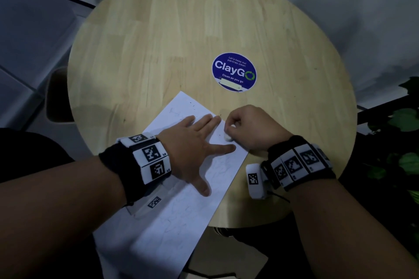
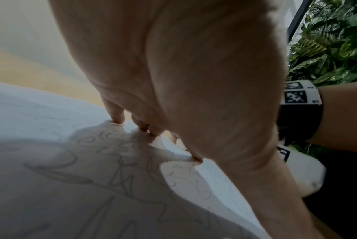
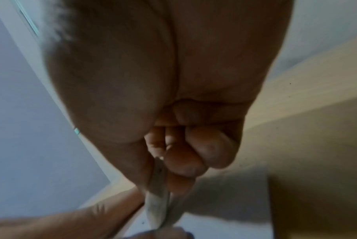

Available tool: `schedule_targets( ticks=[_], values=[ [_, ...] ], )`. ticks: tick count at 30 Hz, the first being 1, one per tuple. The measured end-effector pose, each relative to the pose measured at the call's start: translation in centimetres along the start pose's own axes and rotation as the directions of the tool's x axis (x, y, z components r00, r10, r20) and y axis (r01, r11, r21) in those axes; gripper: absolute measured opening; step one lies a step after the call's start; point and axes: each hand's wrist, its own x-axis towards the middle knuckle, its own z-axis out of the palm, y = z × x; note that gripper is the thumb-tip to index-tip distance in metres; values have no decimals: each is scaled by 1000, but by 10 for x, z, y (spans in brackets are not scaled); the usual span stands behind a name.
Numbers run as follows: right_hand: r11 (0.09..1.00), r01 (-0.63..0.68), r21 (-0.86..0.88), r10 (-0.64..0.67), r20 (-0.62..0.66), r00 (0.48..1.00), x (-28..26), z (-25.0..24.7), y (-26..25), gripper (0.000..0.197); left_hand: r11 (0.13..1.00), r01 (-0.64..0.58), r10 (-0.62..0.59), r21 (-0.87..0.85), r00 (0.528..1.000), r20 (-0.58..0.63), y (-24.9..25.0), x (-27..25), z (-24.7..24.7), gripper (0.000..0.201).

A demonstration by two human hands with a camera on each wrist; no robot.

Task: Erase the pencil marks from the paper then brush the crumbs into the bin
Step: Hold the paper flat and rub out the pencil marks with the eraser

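Round wooden table (image 1: pixel 204 29): white paper (image 1: pixel 181 215) (faint pencil scribbles), askew.

Paper (image 1: pixel 181 210) lies on the table (image 1: pixel 181 29), near edge overhanging. Left hand (image 1: pixel 192 152) flat on it; right hand (image 1: pixel 251 129) just beside, at the paper's right edge, probably pinching an eraser (image 1: pixel 227 137). Sticker (image 1: pixel 234 72) sits behind them.

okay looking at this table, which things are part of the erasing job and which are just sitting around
Part of the job:
paper with pencil marks
eraser, pinched in the right hand
left hand, pressed flat on the paper

Just there:
round sticker on the table
plants at the right

No bin is clearly in view.
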Motion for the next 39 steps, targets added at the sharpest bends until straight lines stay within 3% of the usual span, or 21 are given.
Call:
schedule_targets(
  ticks=[2,5,6,9,11,15,16,20,21,24,26,31,36,39],
  values=[
    [999,2,43,0,-40,999,0,4,-2,14,1000,2,-2,-1,1000,9,0,-1,-1,121],
    [995,40,86,-16,-261,965,4,15,-4,11,1000,-2,2,-12,1000,7,0,-1,-1,121],
    [997,36,68,-17,-261,965,5,13,-4,11,1000,-3,3,-11,1000,1,0,-1,0,121],
    [1000,-17,-18,17,-35,999,2,-2,-1,14,1000,-4,4,-8,1000,-2,0,0,0,121],
    [999,-30,-11,31,37,999,0,-5,0,16,1000,1,-1,-8,1000,-1,-1,0,-1,121],
    [995,12,97,9,-210,978,3,11,-4,11,1000,1,-1,-3,1000,-6,-1,1,1,121],
    [995,12,96,10,-221,975,4,11,-4,11,1000,0,0,-2,1000,-7,-1,1,1,121],
    [1000,-22,13,22,17,1000,0,-2,2,18,1000,2,-2,10,1000,-9,-1,1,0,122],
    [999,-23,22,23,24,999,-1,-2,1,19,1000,3,-3,12,1000,-8,-1,0,0,123],
    [996,4,89,9,-146,989,3,7,-5,14,1000,1,-1,13,1000,-4,-1,0,1,121],
    [995,-1,101,20,-189,982,5,10,-6,12,1000,-4,5,18,1000,-9,-1,0,1,117],
    [999,-26,-36,27,40,999,0,-5,2,14,1000,-2,2,27,1000,-26,-1,1,2,113],
    [989,-17,144,41,-162,986,5,12,-3,8,1000,-5,5,28,1000,-18,-1,2,2,113],
    [1000,-17,25,18,-60,998,1,4,0,12,1000,-2,2,25,1000,-20,-1,1,3,114]
  ],
)
